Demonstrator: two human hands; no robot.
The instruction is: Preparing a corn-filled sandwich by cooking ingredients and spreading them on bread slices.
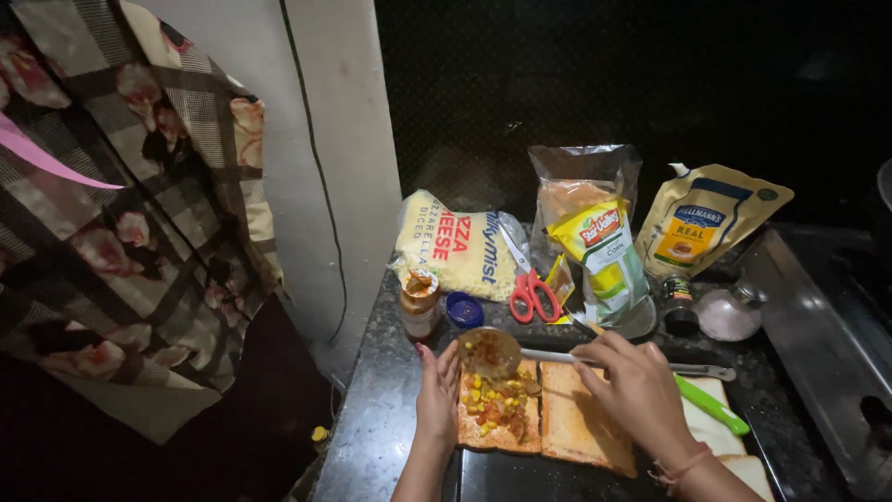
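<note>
My left hand [439, 390] lay flat along the left edge of the corn-topped bread slice [499, 409], fingers extended, gripping nothing. My right hand [636, 390] pinched a spoon [492, 351] above it, lower centre of frame. Bare counter [372, 418] stayed open at left.

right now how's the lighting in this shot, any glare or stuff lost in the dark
Head view: light falls on the counter middle, so the corn-topped bread, left hand and right hand read clearly; the clear plastic bag and steel tray show glare; the backdrop and floor are nearly black; edges bend slightly.

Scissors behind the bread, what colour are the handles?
Red handles on the scissors, seen in the head view.
</note>
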